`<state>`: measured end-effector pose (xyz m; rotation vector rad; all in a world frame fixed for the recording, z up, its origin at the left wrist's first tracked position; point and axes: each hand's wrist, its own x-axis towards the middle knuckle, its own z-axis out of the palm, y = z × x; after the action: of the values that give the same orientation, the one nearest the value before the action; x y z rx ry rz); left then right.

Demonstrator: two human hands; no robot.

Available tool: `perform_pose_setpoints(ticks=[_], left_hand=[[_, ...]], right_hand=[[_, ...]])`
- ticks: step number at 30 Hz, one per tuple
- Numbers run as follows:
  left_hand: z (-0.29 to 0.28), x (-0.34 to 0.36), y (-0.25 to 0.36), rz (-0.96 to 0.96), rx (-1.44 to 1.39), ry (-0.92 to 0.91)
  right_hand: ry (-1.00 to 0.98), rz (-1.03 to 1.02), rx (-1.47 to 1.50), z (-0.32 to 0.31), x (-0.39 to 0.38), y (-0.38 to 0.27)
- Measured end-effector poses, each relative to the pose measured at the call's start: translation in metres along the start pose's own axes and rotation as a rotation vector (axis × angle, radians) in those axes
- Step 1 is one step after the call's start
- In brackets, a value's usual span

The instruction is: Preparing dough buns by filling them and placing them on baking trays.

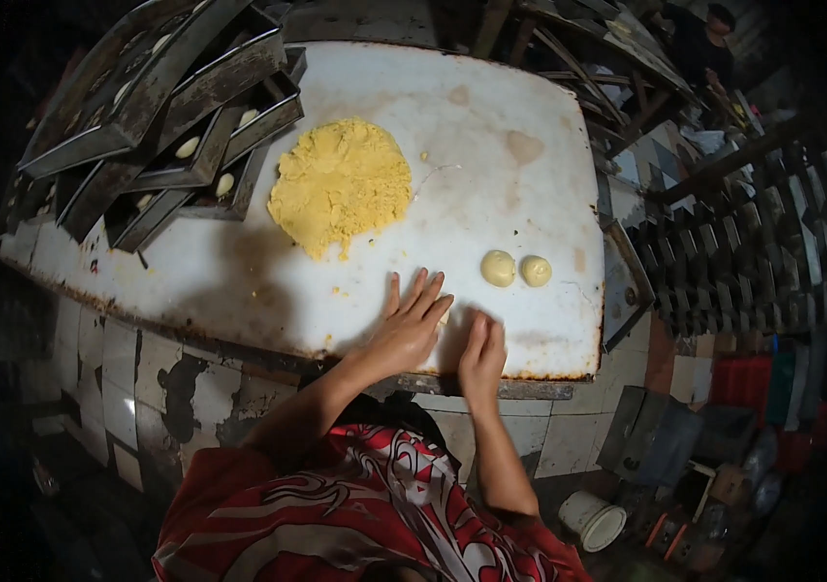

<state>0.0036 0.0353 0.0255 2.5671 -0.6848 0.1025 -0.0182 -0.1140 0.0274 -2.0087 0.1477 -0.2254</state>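
My left hand (410, 332) lies palm down near the front edge of the white table, its fingers stretched and spread. A small pale piece of dough (445, 316) shows beside its fingers, mostly hidden by the hand. Just to the right, my right hand (481, 354) rests on the tabletop with curled fingers; whatever they may hold is hidden. Beyond it sit two smooth, pale yellow dough balls, the larger ball (498, 269) left of the smaller ball (536, 271). Farther back is a wide, crumbly yellow mound (341, 184), apart from both hands.
Long metal trays (181, 126) are stacked crosswise at the table's (491, 194) left end, some with pale dough pieces inside. More metal trays (733, 252) stand in a rack to the right. A white bucket (593, 521) is on the floor. Another person (704, 44) is at the far right.
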Motion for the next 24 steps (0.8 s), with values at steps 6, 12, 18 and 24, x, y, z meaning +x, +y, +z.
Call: perform_pose_setpoints(ticks=[6, 12, 18, 24], left_hand=[[-0.118, -0.043, -0.080, -0.055, -0.833, 0.164], [-0.170, -0.122, -0.166, -0.139, -0.949, 0.062], [-0.197, -0.131, -0.188, 0.022, -1.093, -0.137], [-0.206, -0.161, -0.228, -0.110, -1.159, -0.139]], right_hand=[[-0.313, -0.530, -0.312, 0.072, -0.006, -0.021], [0.103, -0.521, -0.698, 0.034, 0.049, 0.010], [0.057, -0.450, -0.582, 0.122, -0.014, -0.042], [-0.816, 0.661, -0.226, 0.099, 0.037, -0.139]])
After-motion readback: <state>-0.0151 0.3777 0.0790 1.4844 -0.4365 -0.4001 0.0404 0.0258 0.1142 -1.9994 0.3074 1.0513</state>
